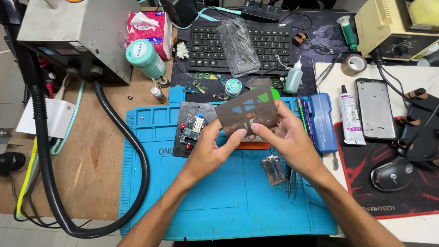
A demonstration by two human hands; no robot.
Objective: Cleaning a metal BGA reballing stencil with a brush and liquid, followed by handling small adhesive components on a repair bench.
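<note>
Both my hands hold a thin grey metal stencil sheet (247, 113) above the blue work mat (219, 196). My left hand (211, 148) pinches its lower left edge between thumb and fingers. My right hand (283, 135) grips its lower right corner. Coloured patches show through the sheet's cut-outs. Just left of my left hand, a small green circuit board (192, 127) sits clamped on a dark holder plate (184, 120) with red and blue pins.
Tweezers (291, 180) and a small grey pouch (273, 169) lie on the mat under my right wrist. A keyboard (215, 43) with a clear plastic tray sits behind. A phone frame (375, 109), glue tube (350, 116), blue case (323, 121) and mouse (392, 174) lie right. A thick black hose (137, 155) curves left.
</note>
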